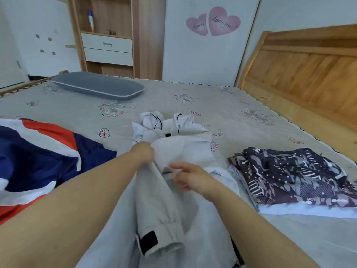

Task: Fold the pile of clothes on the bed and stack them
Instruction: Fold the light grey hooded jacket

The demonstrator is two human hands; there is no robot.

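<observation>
A white hooded jacket [185, 149] lies on the bed [241, 128] in front of me, hood with black drawcords pointing away. My left hand [143, 151] grips the jacket's fabric near the shoulder, where a sleeve with a black cuff tab [148, 242] runs back toward me. My right hand [191, 176] hovers over the jacket's middle, fingers loosely curled, touching or just above the cloth. To the right sits a folded stack [295, 176], a dark patterned garment on top of a light one. A navy, red and white garment [38, 155] lies unfolded at the left.
A grey pillow [98, 88] rests at the far left of the bed. A wooden headboard [309, 68] rises at the right. A shelf unit with drawers [108, 49] and a white wardrobe door with heart stickers [212, 22] stand behind the bed.
</observation>
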